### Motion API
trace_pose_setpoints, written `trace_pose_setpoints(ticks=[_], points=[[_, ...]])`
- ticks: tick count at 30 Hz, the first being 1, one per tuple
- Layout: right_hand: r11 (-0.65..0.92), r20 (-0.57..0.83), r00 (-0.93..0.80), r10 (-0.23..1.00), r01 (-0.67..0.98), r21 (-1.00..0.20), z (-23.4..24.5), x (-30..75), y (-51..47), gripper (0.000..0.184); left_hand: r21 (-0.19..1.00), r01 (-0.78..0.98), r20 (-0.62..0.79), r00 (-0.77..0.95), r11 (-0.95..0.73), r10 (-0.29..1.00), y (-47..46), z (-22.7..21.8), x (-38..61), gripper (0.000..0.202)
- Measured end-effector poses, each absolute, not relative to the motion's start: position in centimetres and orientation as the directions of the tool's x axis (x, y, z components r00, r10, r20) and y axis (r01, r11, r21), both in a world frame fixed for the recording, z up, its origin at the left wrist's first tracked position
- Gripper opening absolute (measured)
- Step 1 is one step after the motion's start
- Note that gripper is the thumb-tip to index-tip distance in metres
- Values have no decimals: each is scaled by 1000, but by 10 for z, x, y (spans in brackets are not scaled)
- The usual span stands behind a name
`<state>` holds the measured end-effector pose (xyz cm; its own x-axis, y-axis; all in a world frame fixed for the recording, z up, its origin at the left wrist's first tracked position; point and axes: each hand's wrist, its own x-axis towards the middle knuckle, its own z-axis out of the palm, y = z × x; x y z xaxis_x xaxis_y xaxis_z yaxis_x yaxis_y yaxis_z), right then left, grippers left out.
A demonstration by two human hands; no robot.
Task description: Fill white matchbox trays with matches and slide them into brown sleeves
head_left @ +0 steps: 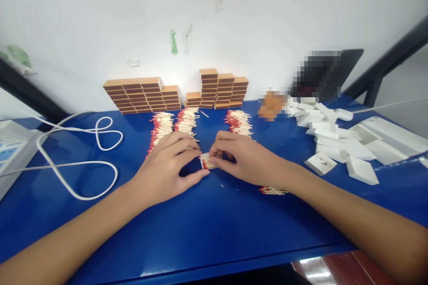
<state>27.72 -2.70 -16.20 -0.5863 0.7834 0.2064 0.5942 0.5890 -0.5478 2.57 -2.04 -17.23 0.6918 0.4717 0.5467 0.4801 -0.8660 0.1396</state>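
Observation:
A small white matchbox tray [202, 163] with red-tipped matches [210, 165] inside lies on the blue table between my hands. My left hand [170, 167] holds the tray's left end between its thumb and fingers. Curled over the tray from the right, my right hand [240, 155] has thumb and fingertips closed at the matches; its fingers partly hide the tray. Beyond my hands lie heaps of loose matches: a left heap [162, 126], a middle heap [186, 120] and a right heap [239, 122]. A smaller bunch of matches [273, 190] lies under my right forearm.
Matchboxes stand against the wall in a left stack [140, 95] and a right stack [224, 88]. White empty trays [326, 131] are piled at the right, near a dark tablet-like object [347, 75]. A white cable [78, 196] loops across the left side.

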Motion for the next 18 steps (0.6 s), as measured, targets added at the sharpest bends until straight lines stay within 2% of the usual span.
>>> trace_pose_setpoints(ticks=[8, 11, 14, 18], points=[[625, 197, -616, 762, 622, -471, -153, 285, -25, 12, 132, 481, 547, 694, -867, 468, -20, -173, 25, 23], [650, 280, -595, 753, 609, -454, -142, 297, -17, 14, 128, 484, 553, 690, -866, 467, -20, -172, 26, 23], [600, 357, -485, 798, 692, -402, -125, 319, -5, 18, 123, 479, 561, 689, -869, 459, -20, -173, 26, 25], [488, 106, -487, 867, 784, -384, -114, 347, 7, 15, 126, 476, 559, 691, -870, 459, -20, -173, 26, 24]])
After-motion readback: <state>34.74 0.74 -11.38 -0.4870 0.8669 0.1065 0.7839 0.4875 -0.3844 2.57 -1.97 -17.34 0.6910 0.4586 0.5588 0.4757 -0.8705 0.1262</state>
